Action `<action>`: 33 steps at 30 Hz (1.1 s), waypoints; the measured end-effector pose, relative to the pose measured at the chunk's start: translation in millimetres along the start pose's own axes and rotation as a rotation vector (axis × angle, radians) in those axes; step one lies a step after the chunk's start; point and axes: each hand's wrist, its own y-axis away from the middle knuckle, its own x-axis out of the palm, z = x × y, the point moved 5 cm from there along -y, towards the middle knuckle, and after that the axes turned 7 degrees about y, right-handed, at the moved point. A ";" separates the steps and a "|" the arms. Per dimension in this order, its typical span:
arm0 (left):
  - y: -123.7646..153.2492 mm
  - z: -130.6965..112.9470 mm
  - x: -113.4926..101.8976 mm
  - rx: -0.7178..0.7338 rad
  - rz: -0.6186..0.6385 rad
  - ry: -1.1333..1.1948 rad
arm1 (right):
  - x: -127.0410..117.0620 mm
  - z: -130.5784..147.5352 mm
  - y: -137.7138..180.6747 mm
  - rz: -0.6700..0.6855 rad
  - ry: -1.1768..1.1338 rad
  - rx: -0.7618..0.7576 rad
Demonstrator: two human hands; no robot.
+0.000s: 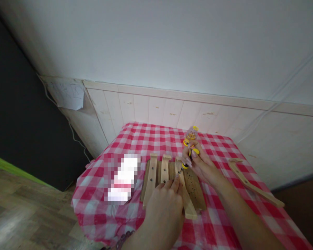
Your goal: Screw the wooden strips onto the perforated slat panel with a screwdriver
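Observation:
My right hand (200, 163) is closed round a yellow-and-black screwdriver (184, 166) whose clear handle holds bits. The tip points down at a screw hole in the rightmost of 3 pale wooden hooks. That wooden hook (189, 205) lies slanted on a brown wooden board (194, 187). My left hand (165, 205) rests over the hooks, fingers stretched out, the index fingertip close to the screwdriver tip. Beneath it, the middle hook (165, 166) is partly hidden. The left hook (152, 173) shows two dark screws. Small dark specks or holes mark the board's right side.
A further wooden hook (253, 189) lies on the right of the red-and-white checked tablecloth (146, 135). To the left is a blurred-out white and pink object (123, 178). The panelled wall (156, 107) stands behind the table, with a dark panel (28, 104) at left.

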 end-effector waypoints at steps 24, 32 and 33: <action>1.0 -0.2 -1.2 0.007 -0.008 -0.013 | -21.6 0.2 -1.1 -0.141 0.288 -0.068; 0.6 0.4 -0.1 0.002 -0.015 -0.011 | -0.5 -4.6 -1.6 -0.045 0.015 -0.049; 0.7 0.4 0.4 0.000 -0.008 -0.004 | 0.5 -4.0 -1.1 -0.051 -0.006 -0.059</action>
